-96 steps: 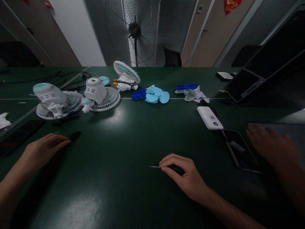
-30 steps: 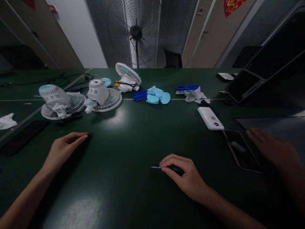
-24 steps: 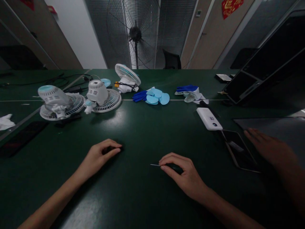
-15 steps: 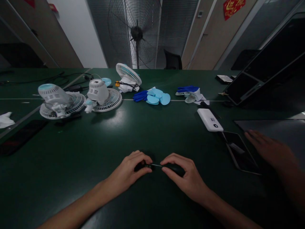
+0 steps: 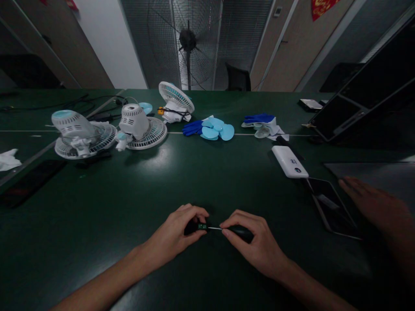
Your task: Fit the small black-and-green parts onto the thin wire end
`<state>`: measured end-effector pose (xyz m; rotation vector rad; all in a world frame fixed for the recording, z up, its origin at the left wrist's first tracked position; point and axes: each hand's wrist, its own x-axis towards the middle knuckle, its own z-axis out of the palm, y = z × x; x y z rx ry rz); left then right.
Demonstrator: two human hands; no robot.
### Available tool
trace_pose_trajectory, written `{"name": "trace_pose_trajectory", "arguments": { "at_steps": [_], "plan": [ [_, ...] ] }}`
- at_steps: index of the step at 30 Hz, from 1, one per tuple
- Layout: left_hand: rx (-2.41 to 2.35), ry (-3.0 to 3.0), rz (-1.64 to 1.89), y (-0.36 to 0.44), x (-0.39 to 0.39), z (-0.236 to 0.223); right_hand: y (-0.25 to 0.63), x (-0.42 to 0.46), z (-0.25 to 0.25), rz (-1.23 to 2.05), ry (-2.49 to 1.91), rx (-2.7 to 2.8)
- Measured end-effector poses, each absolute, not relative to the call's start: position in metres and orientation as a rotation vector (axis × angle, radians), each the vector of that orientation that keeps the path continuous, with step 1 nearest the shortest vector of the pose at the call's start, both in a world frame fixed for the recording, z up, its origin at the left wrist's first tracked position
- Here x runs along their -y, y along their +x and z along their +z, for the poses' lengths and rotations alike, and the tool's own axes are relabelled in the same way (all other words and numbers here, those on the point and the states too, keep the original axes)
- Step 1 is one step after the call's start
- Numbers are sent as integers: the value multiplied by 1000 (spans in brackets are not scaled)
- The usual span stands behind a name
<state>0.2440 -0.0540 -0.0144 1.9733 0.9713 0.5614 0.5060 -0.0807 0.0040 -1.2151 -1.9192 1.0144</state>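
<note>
Right hand (image 5: 251, 236): thumb and fingers wrapped round screwdriver (image 5: 244, 233) handle, near the shaft end.
Left hand (image 5: 181, 226): pinching small black part (image 5: 202, 226) between thumb and fingers; some green circuit board shows on top.
Part location: over near-middle of green table (image 5: 145, 185), right in front of the person, between the two hands.
Screwdriver tip: at part's right end, shaft roughly level; touching or just short, can't tell.
Doing it well: likely wants shaft lined up with the part's end, tip seated before any turning force, left fingertips clear of a slip, no squeezing on the bare board.
Co-worker's hand (image 5: 372, 201): far right, beside phone (image 5: 335, 209), well apart from the work.
Power bank (image 5: 289, 161): white, just beyond phone.
Desk fans (image 5: 132, 123): three, white, left side.
Fan blade (image 5: 217, 129): light blue, against blue glove (image 5: 192, 128).
Pedestal fan (image 5: 188, 41): behind table.
</note>
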Motion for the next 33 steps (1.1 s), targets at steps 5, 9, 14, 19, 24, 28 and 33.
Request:
{"name": "trace_pose_trajectory", "arguments": {
  "at_steps": [5,9,14,19,24,28,33],
  "plan": [
    [-1011,1968,531,245,54,-17,501,77,4,1140,-1165,1752],
    [-1004,1959,534,244,54,-20,499,78,4,1126,-1159,1728],
    [-957,2025,521,244,54,-15,504,80,3,1093,-1217,1681],
    [-918,2089,510,237,54,-6,507,79,3,1088,-1230,1684],
    [-1032,2153,501,199,43,-8,507,79,3,1108,-1238,1682],
    [-1361,2127,543,142,19,-7,507,79,3,1139,-1245,1680],
    [-1895,1969,510,55,-8,-3,507,78,4,1137,-1239,1668]
  ]
}}
